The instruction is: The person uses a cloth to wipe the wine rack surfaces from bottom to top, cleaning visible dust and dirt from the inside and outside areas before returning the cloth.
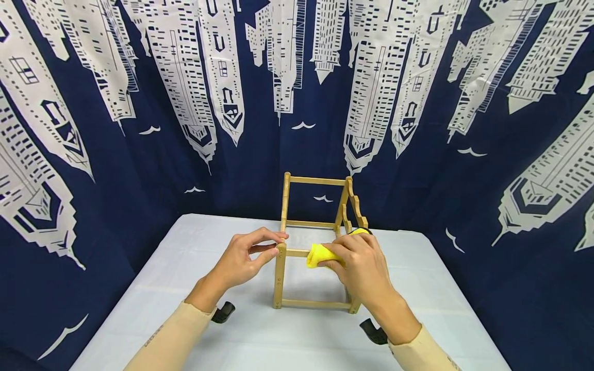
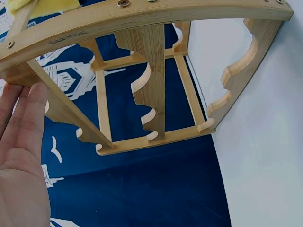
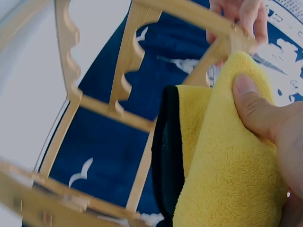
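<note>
A light wooden rack [image 1: 314,304] with scalloped uprights [image 2: 154,80] stands on the table. My left hand [image 1: 248,256] holds its near left top corner, thumb on one side and fingers on the other. In the left wrist view the fingers [image 2: 29,113] lie against the wood beneath the top bar. My right hand [image 1: 364,263] grips a folded yellow cloth [image 3: 232,156] with a black edge, the thumb pressed on top of it. In the head view the cloth sits around the near top rail [image 1: 296,253], and it hides part of that rail.
A white-covered table [image 1: 232,340] carries the rack. Behind and around it hangs a dark blue curtain [image 1: 260,154] printed with white buildings and birds. A black curved piece [image 1: 224,313] shows by the left wrist and another [image 1: 373,331] by the right wrist.
</note>
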Action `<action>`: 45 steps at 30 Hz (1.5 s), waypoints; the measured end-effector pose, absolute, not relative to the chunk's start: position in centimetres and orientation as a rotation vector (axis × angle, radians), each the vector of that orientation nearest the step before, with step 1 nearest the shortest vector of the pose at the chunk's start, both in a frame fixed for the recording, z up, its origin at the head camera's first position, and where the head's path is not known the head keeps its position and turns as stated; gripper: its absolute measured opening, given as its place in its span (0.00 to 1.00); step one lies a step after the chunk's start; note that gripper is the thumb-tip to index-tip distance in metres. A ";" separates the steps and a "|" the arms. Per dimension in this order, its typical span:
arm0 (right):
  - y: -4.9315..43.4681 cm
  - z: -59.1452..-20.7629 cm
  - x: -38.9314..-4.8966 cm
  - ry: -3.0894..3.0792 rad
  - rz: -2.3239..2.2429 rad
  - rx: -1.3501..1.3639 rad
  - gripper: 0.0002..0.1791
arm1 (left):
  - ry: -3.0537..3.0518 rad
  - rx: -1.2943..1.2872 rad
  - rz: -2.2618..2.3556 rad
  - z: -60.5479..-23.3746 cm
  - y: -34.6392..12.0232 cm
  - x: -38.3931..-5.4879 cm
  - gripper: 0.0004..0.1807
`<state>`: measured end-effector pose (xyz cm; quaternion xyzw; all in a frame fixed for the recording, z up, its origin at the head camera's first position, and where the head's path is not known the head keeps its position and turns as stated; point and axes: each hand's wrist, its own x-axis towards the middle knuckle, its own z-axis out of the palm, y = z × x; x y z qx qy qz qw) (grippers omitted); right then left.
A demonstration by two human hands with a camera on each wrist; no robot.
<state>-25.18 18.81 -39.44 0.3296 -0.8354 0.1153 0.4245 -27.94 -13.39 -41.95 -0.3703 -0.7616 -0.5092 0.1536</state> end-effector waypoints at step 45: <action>12.3 -40.2 -26.0 -2.114 0.440 0.886 0.23 | -2.087 -0.999 -1.747 -42.3 -13.8 -27.9 0.09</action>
